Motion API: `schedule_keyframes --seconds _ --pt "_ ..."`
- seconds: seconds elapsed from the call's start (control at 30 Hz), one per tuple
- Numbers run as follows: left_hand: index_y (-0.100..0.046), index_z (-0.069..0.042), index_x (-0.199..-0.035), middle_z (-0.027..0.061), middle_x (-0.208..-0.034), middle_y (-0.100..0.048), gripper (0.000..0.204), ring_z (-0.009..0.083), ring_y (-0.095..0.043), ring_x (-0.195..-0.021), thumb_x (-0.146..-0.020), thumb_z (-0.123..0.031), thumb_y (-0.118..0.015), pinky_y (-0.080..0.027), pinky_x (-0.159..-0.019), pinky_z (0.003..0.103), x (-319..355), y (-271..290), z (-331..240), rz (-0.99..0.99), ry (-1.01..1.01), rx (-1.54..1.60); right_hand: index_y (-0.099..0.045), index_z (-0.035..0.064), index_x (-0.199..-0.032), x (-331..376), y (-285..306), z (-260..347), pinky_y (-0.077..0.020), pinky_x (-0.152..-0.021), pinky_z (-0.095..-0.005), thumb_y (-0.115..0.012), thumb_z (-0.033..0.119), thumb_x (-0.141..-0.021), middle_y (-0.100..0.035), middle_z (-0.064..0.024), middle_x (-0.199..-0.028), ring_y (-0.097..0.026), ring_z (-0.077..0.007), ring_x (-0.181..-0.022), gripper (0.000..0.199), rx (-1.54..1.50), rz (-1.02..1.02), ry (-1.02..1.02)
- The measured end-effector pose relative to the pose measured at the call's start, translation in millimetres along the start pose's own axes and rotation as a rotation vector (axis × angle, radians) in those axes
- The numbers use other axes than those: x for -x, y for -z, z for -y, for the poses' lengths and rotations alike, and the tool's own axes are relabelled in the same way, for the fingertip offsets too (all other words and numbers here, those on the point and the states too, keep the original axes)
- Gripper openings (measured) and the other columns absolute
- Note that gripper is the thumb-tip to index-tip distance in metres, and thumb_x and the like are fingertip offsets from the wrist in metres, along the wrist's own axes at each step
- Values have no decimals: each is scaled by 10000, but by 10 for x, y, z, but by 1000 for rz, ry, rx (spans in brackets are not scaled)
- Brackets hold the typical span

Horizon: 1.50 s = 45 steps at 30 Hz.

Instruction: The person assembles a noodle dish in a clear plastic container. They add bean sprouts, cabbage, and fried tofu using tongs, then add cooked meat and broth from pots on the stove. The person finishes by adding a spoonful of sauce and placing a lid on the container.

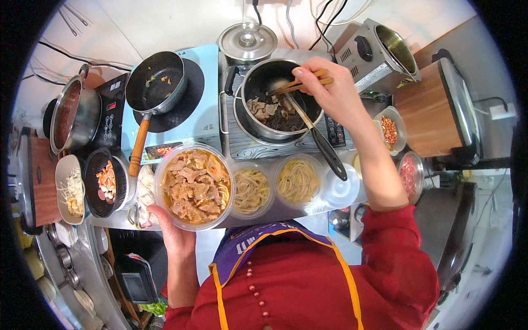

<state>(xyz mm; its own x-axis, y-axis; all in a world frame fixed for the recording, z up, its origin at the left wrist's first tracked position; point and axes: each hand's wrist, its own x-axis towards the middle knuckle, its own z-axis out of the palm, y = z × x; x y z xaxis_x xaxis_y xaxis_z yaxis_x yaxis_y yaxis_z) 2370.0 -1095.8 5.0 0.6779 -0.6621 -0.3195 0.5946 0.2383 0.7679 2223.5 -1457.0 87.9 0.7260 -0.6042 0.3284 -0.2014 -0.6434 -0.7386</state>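
The right hand (334,91) pinches chopsticks (294,88) slanting left from its grip, tips indistinct. The left hand (176,234) clasps a bowl (198,226), fingers hidden.

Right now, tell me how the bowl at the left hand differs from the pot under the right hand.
The bowl is pale and translucent; the pot is dark inside. The bowl is piled with meat; the pot holds less meat, low down. The bowl is held in the left hand; the pot sits on a cooktop. Both are round, open and contain meat.
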Motion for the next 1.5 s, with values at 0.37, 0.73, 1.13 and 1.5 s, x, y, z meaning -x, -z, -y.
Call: schedule_keyframes --seconds 0.37,0.73,1.13,1.5 --pt "-259 -90 -1533 93 -1549 -352 869 260 -359 -1410 -937 -719 -321 -285 -1169 424 19 187 -142 15 33 9 -664 -16 -899 -115 -5 -165 -552 -585 -246 -614 296 -984 -654 -36 -752 -654 -117 -633 327 -5 -127 -155" --pt "-279 -86 -1526 101 -1540 -365 885 264 -370 -1404 -927 -736 -311 -296 -1164 424 -62 196 -118 34 68 29 -618 -16 -811 29 -65 140 -521 -544 -236 -602 311 -989 -627 -34 -680 -614 -84 -588 372 175 -41 -162" --pt "-241 -72 -1539 119 -1558 -332 881 275 -336 -1428 -945 -720 -289 -263 -1181 436 -140 150 -143 61 38 -50 -679 -18 -896 148 -42 65 -534 -536 -239 -623 265 -974 -651 -37 -723 -654 -111 -588 299 -29 -192 -317" --pt "-210 -89 -1553 107 -1576 -302 847 265 -298 -1454 -960 -693 -219 -228 -1200 423 -222 -129 -272 294 -106 -60 -570 18 -808 432 359 336 -580 -562 -289 -548 343 -1017 -643 -89 -724 -691 -192 -618 386 -245 -330 -293"
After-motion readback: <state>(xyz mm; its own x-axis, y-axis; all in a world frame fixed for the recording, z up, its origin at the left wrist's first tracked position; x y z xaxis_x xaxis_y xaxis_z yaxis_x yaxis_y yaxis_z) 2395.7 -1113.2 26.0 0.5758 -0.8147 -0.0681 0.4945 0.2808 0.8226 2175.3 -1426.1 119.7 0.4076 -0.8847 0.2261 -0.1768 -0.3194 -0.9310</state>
